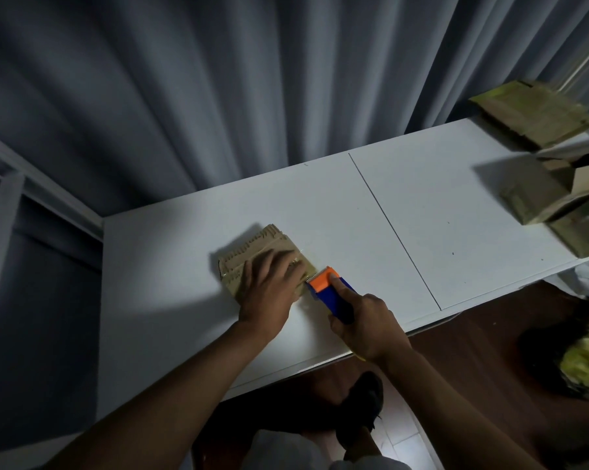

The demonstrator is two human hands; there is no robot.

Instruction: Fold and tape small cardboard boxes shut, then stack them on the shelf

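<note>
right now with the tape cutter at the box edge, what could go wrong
The left hand lies flat on the cardboard box with its fingertips right beside the serrated blade of the tape dispenser, so a slip could nick them. The right hand pulling the dispenser could also drag the box and skew the tape.

So we've got a white table (pixel 422 205) with a thin seam running across it. A small cardboard box (pixel 252 256) sits on the left half, and a few more cardboard boxes (pixel 537 113) lie bunched at the far right end.
</note>
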